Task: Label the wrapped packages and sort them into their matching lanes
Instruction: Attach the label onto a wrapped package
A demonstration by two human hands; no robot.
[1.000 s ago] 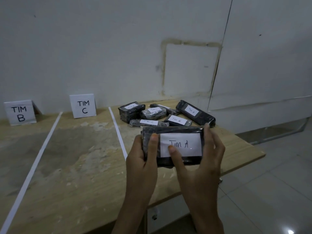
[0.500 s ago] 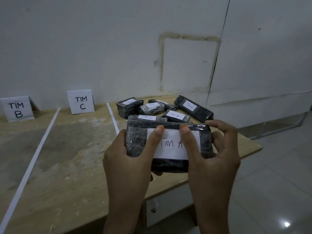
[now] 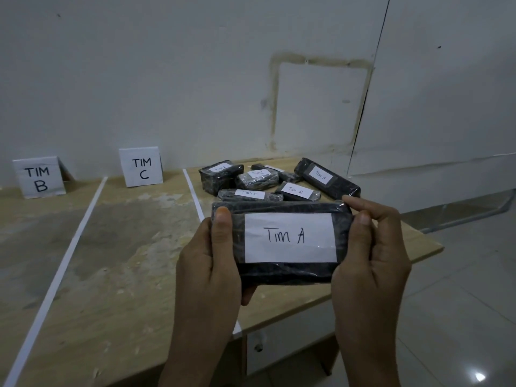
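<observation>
Over the near right part of the wooden table (image 3: 111, 275), as seen from the head camera, a black film-wrapped package (image 3: 282, 270) is held lengthwise between both hands. Left hand (image 3: 206, 263) grips the left end, its thumb (image 3: 222, 227) pressed flat on the front face and its fingers curled behind. Right hand (image 3: 371, 263) grips the right end, with its thumb at the front edge and a finger hooked over the top corner. Facing the camera, the white label (image 3: 289, 237) on the package reads "Tim A". Beyond it, at the far right of the table, lies a cluster of wrapped packages (image 3: 248, 194), each with a small label; "Tim C", "Tim B" and "Tim A" are legible on some. Two white tape lines (image 3: 64, 261) run from the wall toward the near edge and divide the tabletop into lanes. Against the wall stand the TIM B card (image 3: 39, 177), left of both lines, and the TIM C card (image 3: 142, 169), between them.
</observation>
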